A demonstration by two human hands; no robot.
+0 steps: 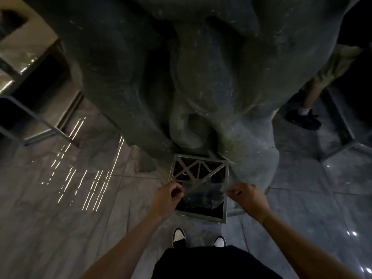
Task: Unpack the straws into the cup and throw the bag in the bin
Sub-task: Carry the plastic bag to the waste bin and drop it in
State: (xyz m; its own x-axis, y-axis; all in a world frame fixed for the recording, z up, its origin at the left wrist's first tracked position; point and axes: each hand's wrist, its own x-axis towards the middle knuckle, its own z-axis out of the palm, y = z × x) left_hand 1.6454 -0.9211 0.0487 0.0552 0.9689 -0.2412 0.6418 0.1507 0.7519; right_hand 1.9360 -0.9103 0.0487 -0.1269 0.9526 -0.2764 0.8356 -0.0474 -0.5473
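Note:
A clear plastic bag (pixel 203 195) is stretched between my two hands. My left hand (pixel 166 198) pinches its left edge and my right hand (pixel 246 198) pinches its right edge. The bag hangs directly over a square metal-framed bin (pixel 199 214) that stands on the floor, with a dark inside and crossed metal bars at its far half. No straws and no cup are in view.
A big dark stone mass (pixel 181 77) bulges over the bin from behind. My two shoes (pixel 179 237) stand just before the bin on glossy marble tiles. Another person's leg and black shoe (pixel 303 118) are at the right. Metal furniture frames (pixel 40 127) stand at the left.

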